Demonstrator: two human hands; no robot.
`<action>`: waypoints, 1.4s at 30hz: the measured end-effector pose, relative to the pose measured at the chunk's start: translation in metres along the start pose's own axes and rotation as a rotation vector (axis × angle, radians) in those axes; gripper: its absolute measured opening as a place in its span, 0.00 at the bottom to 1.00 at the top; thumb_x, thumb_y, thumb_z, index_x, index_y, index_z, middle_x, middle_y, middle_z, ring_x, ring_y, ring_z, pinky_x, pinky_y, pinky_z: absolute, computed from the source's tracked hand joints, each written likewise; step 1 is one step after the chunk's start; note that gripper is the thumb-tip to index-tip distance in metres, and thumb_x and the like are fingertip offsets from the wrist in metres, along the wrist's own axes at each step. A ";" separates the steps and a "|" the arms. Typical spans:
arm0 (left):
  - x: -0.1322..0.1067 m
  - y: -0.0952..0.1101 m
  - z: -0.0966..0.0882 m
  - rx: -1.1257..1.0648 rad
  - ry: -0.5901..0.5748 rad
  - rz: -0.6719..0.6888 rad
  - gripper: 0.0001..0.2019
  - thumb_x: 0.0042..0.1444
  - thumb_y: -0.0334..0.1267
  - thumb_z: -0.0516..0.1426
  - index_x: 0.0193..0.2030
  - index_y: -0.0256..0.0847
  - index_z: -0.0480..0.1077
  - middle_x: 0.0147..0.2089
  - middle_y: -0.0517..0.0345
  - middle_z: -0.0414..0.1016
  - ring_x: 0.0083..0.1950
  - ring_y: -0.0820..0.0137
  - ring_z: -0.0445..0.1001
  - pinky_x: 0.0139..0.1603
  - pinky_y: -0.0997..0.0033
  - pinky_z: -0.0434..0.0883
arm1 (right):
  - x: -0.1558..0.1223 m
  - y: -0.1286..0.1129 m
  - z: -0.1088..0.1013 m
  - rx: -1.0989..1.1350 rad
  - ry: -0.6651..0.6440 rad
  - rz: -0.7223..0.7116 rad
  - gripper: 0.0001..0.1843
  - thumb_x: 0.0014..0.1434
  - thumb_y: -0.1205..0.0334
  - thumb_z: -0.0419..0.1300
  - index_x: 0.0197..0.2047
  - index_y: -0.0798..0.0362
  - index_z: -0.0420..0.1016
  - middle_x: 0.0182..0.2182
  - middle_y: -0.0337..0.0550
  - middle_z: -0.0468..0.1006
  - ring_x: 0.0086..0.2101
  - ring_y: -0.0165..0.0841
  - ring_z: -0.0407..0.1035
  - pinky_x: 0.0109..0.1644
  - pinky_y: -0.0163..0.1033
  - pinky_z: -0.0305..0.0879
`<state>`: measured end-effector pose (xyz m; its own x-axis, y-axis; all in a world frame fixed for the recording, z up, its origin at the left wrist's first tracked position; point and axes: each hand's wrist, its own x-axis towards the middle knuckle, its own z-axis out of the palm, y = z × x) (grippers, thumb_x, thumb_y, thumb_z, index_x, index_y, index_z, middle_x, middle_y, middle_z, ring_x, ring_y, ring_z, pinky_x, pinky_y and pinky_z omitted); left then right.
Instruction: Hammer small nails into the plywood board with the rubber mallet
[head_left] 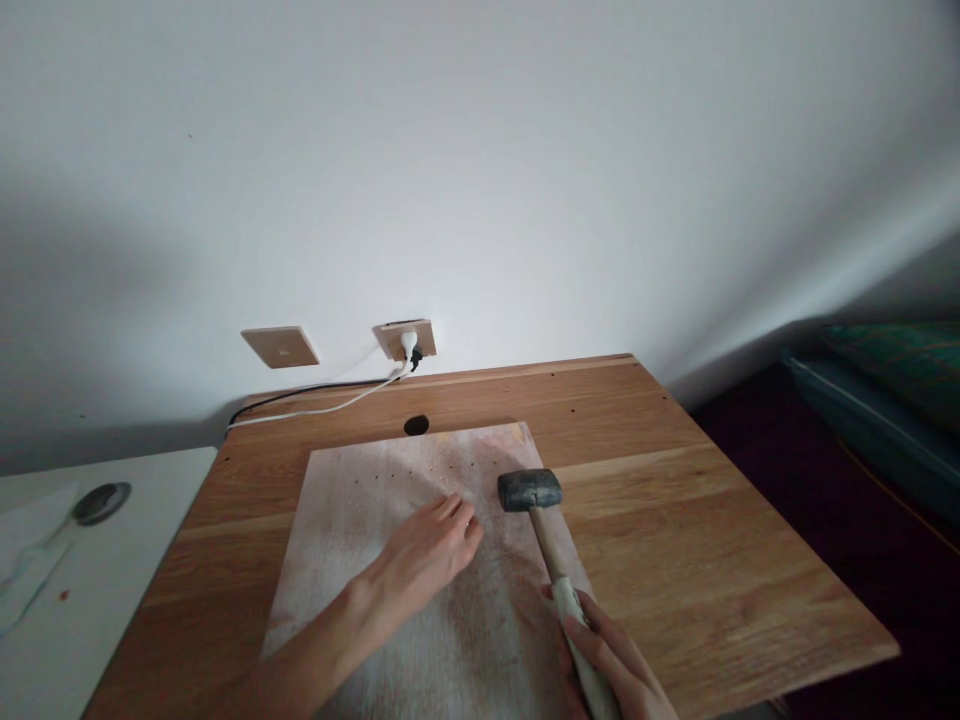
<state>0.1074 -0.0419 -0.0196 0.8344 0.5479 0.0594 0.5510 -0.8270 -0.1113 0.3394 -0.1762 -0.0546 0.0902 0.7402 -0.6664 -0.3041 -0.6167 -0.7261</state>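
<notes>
My right hand is closed round the pale wooden handle of a rubber mallet. The mallet's dark head rests or hovers near the right edge of a whitish, scuffed board lying on a wooden table. My left hand lies on the board with its fingers together and pointing toward the mallet head, a short way left of it. Whether anything small sits under those fingertips is hidden. Several small dark dots mark the board's far part.
A round cable hole is in the table behind the board. Wall sockets hold a white plug with cables running left. A white side table with a grey round object stands left. Dark bedding lies right.
</notes>
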 end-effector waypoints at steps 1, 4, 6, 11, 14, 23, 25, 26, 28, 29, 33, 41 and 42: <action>0.002 -0.001 0.000 -0.005 0.013 0.006 0.08 0.62 0.21 0.57 0.41 0.35 0.74 0.40 0.51 0.76 0.44 0.60 0.76 0.44 0.62 0.76 | 0.000 0.000 0.001 0.034 -0.022 -0.009 0.47 0.48 0.31 0.73 0.61 0.52 0.72 0.24 0.32 0.75 0.15 0.23 0.61 0.16 0.29 0.56; 0.007 -0.005 0.000 -0.059 0.035 0.004 0.07 0.61 0.22 0.58 0.40 0.37 0.73 0.39 0.52 0.76 0.43 0.59 0.76 0.45 0.59 0.76 | -0.001 -0.002 0.000 0.036 -0.021 -0.016 0.44 0.49 0.31 0.72 0.61 0.50 0.75 0.24 0.32 0.74 0.15 0.23 0.61 0.15 0.28 0.54; 0.011 -0.010 0.001 -0.142 0.041 -0.025 0.07 0.61 0.22 0.58 0.39 0.37 0.73 0.39 0.53 0.76 0.43 0.60 0.76 0.46 0.59 0.75 | -0.002 -0.003 -0.002 0.000 0.004 0.001 0.42 0.51 0.33 0.72 0.62 0.47 0.75 0.25 0.34 0.75 0.17 0.26 0.65 0.15 0.29 0.55; 0.033 -0.035 0.014 -0.633 0.200 -0.237 0.08 0.58 0.24 0.60 0.39 0.40 0.75 0.38 0.58 0.79 0.40 0.66 0.78 0.45 0.67 0.74 | -0.002 -0.004 -0.003 0.024 0.004 0.013 0.40 0.50 0.35 0.74 0.61 0.45 0.75 0.25 0.35 0.75 0.17 0.27 0.65 0.14 0.29 0.56; 0.053 -0.053 0.027 -0.954 0.318 -0.357 0.09 0.59 0.25 0.59 0.43 0.40 0.77 0.39 0.59 0.82 0.37 0.70 0.78 0.40 0.73 0.72 | 0.000 -0.006 0.000 0.101 0.004 0.027 0.44 0.49 0.36 0.75 0.63 0.50 0.71 0.23 0.32 0.75 0.15 0.25 0.63 0.13 0.28 0.53; 0.079 -0.061 0.053 -0.960 0.423 -0.324 0.10 0.55 0.21 0.60 0.38 0.40 0.78 0.37 0.58 0.83 0.35 0.70 0.78 0.40 0.73 0.72 | 0.001 -0.013 0.001 0.190 -0.061 0.033 0.41 0.47 0.38 0.77 0.55 0.54 0.74 0.21 0.29 0.74 0.13 0.21 0.61 0.12 0.25 0.52; 0.077 -0.060 0.056 -0.924 0.440 -0.319 0.11 0.55 0.20 0.59 0.38 0.40 0.78 0.37 0.57 0.82 0.35 0.70 0.77 0.40 0.73 0.72 | 0.001 -0.014 0.001 0.175 -0.076 0.033 0.40 0.47 0.37 0.76 0.53 0.55 0.76 0.22 0.29 0.73 0.13 0.20 0.61 0.12 0.25 0.53; 0.077 -0.059 0.057 -0.909 0.441 -0.317 0.11 0.55 0.21 0.59 0.38 0.40 0.78 0.37 0.57 0.82 0.35 0.70 0.78 0.40 0.72 0.73 | 0.001 -0.015 0.001 0.166 -0.076 0.036 0.39 0.47 0.37 0.76 0.53 0.55 0.76 0.22 0.30 0.73 0.13 0.20 0.61 0.12 0.25 0.53; 0.076 -0.058 0.057 -0.888 0.433 -0.316 0.11 0.56 0.21 0.59 0.39 0.40 0.78 0.38 0.57 0.82 0.37 0.69 0.78 0.42 0.72 0.73 | 0.000 -0.015 0.001 0.153 -0.071 0.034 0.39 0.47 0.37 0.76 0.52 0.56 0.77 0.22 0.30 0.73 0.13 0.21 0.62 0.12 0.25 0.53; 0.076 -0.058 0.057 -0.882 0.427 -0.318 0.11 0.56 0.21 0.59 0.39 0.40 0.78 0.39 0.57 0.82 0.37 0.69 0.78 0.43 0.71 0.73 | -0.001 -0.016 0.002 0.150 -0.066 0.029 0.38 0.48 0.37 0.76 0.52 0.56 0.77 0.22 0.30 0.73 0.13 0.21 0.62 0.12 0.25 0.54; 0.077 -0.059 0.056 -0.876 0.410 -0.323 0.11 0.56 0.21 0.59 0.39 0.40 0.78 0.40 0.56 0.83 0.39 0.68 0.79 0.44 0.70 0.74 | -0.002 -0.016 0.003 0.150 -0.047 0.010 0.36 0.49 0.38 0.76 0.50 0.56 0.77 0.23 0.31 0.74 0.14 0.21 0.62 0.12 0.25 0.54; 0.077 -0.058 0.056 -0.843 0.375 -0.320 0.13 0.53 0.18 0.60 0.37 0.40 0.76 0.38 0.58 0.80 0.39 0.68 0.77 0.44 0.71 0.71 | -0.002 -0.017 0.003 0.034 -0.073 -0.022 0.37 0.53 0.35 0.72 0.56 0.53 0.76 0.24 0.32 0.73 0.14 0.22 0.62 0.13 0.25 0.53; 0.078 -0.058 0.055 -0.842 0.362 -0.323 0.12 0.52 0.19 0.60 0.37 0.40 0.76 0.38 0.59 0.79 0.39 0.68 0.76 0.43 0.72 0.70 | -0.003 -0.017 0.004 0.047 -0.088 -0.020 0.38 0.53 0.35 0.72 0.56 0.53 0.75 0.24 0.31 0.73 0.14 0.22 0.61 0.13 0.25 0.52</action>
<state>0.1396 0.0553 -0.0629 0.5167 0.8091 0.2800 0.4644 -0.5396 0.7022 0.3407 -0.1674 -0.0399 0.0136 0.7739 -0.6332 -0.3478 -0.5900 -0.7286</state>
